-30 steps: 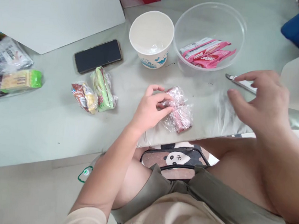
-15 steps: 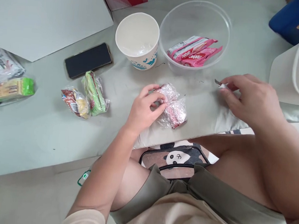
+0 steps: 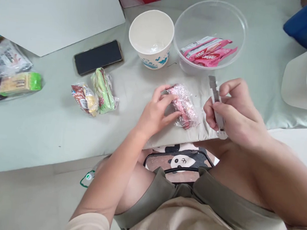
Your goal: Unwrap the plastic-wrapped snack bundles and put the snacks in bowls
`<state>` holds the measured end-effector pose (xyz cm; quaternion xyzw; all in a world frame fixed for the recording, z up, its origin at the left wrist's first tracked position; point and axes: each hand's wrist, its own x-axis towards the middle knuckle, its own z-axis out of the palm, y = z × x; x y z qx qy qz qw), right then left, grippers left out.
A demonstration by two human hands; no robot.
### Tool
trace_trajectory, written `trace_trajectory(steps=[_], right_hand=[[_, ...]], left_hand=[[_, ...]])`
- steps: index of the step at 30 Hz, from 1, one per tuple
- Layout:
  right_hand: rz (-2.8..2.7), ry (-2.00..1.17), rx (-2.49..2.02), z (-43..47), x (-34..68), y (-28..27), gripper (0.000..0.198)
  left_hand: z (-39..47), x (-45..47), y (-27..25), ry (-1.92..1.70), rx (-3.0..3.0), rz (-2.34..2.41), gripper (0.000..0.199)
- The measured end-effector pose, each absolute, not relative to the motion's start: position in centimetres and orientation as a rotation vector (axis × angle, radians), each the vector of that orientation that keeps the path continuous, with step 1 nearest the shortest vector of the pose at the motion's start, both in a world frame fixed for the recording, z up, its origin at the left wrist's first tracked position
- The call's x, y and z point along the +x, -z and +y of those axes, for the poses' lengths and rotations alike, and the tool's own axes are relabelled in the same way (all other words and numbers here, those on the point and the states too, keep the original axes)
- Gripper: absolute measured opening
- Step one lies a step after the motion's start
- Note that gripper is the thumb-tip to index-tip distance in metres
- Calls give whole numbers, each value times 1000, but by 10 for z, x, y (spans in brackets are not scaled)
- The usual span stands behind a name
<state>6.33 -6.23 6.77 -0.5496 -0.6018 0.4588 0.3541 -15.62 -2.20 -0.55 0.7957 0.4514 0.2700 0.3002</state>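
A pink snack bundle in crinkled clear plastic wrap (image 3: 187,112) lies near the table's front edge. My left hand (image 3: 160,110) grips its left side, thumb and fingers bent onto the wrap. Just right of the bundle, my right hand (image 3: 236,112) is closed around a slim grey box cutter (image 3: 215,93), held up with its blade end pointing away from me. Behind the bundle, a clear round tub (image 3: 211,13) contains pink wafer packets (image 3: 207,55). Beside it stands a white paper cup (image 3: 151,54) with a blue print.
A phone (image 3: 98,57) lies left of the cup, with a green wrapped packet (image 3: 104,91) and a brown-yellow one (image 3: 84,99) before it. More bagged snacks (image 3: 20,83) sit far left. A white box (image 3: 60,12) stands behind; a white bin (image 3: 296,82) is at right.
My right hand has moved left and turned, bringing the box cutter upright into fuller view near the bundle. My left hand stays at the bundle, its thumb lower. The view has shifted slightly.
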Motion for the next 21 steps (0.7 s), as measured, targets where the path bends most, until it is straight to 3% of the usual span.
trace_trajectory(steps=[4,8,15,21], right_hand=[[-1441,-1548,-1198,-71,56,-62,30],[-1399,-1617,-1152,-64,53,-44,35],[-1081,-1716,-1104,-36,38,-36,38],[-1271,-1424,-1197,-34,37,-21,35]], left_hand=[[-22,-155,5,-713,2071,1211,38],[-23,-155,0,-709,2055,1187,40],[-24,-152,-1,-727,2099,1158,65],[-31,-134,-2,-779,1982,1397,36]])
